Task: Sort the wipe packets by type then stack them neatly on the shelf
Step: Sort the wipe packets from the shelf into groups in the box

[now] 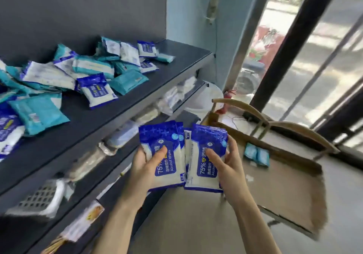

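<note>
Gripping alcohol wipe packets [167, 136], left hand [144, 167] and right hand [228, 165] each clutched a stack, side by side lower centre, off the shelf [176, 61] front edge; mixed packet pile [78, 73] sat upper left.

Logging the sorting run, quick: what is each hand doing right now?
Left hand: holds blue alcohol wipe packets.
Right hand: holds another bunch of blue alcohol wipe packets.

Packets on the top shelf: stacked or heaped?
Heaped: the packets on the top shelf lie mixed, teal and blue, overlapping at odd angles.
</note>
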Tool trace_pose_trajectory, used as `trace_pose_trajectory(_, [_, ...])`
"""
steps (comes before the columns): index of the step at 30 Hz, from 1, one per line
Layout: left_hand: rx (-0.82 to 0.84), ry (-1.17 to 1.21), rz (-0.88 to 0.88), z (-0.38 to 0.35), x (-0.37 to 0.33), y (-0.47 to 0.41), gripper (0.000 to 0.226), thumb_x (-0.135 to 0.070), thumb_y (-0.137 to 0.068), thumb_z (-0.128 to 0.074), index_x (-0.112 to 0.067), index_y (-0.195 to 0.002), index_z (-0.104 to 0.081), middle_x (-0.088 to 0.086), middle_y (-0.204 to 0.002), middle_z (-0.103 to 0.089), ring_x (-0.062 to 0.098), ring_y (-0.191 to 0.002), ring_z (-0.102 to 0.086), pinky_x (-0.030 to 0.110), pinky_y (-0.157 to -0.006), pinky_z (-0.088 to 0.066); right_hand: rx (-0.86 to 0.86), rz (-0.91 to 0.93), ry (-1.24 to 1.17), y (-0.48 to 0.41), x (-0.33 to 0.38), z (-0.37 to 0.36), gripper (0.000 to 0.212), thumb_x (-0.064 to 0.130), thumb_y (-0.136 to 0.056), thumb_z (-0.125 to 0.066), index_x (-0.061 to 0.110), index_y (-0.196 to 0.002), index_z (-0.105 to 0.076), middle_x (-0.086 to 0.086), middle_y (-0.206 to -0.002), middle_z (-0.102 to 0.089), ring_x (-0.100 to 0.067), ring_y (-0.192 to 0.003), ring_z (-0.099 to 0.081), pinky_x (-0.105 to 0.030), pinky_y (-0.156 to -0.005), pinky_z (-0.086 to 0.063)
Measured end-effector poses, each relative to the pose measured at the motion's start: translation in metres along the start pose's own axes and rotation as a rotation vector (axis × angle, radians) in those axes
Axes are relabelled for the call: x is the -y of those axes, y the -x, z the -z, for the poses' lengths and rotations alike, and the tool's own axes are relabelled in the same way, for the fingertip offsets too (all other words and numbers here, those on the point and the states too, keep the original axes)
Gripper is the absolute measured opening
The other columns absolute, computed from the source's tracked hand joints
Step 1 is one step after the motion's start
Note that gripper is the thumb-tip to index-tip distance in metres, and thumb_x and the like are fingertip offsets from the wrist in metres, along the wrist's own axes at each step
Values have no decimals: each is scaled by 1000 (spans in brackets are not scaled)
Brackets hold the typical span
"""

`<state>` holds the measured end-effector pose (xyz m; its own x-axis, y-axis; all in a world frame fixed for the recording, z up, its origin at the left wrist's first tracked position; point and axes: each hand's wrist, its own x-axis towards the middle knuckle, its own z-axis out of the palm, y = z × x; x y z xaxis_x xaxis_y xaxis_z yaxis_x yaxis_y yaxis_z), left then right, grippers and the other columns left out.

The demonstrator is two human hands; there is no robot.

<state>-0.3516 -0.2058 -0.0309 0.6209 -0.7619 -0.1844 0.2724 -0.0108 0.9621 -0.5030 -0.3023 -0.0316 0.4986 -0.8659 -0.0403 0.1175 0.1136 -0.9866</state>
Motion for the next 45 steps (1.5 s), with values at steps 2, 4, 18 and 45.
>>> trace_pose_trajectory(2, [76,-21,55,-44,20,3,9,-16,-89,-61,-19,-96,-57,-5,-76,-74,10,-65,-70,22,-51,-53,-96,-5,-1,14,-4,48,48,14,-88,-60,30,-127,-38,-7,-101,-72,-27,-82,-72,-35,-63,-59])
trace_pose_trajectory(4, [168,-68,90,-84,36,3,11,-17,-88,-62,-17,-97,-55,-2,-78,-74,12,-65,-70,21,-49,-52,-200,-3,-12,25,-6,90,48,13,-88,-60,27,-128,-38,-9,-102,-71,-28,-83,-71,-34,-63,-59])
trace_pose_trajectory(18, [517,-291,342,-282,142,-92,31,-25,-89,-61,-21,-116,-48,3,-101,-70,17,-82,-71,31,-67,-58,-607,-135,28,-33,-55,282,41,17,-89,-62,39,-115,-40,-7,-110,-67,-23,-87,-71,-39,-68,-60])
trace_pose_trajectory(45, [297,-597,830,-463,460,-360,13,-8,-89,-63,-15,-96,-53,11,-103,-67,24,-87,-68,43,-81,-55,-606,-791,89,-302,-329,519,37,6,-88,-64,19,-116,-44,-4,-112,-64,-18,-96,-67,-45,-83,-56])
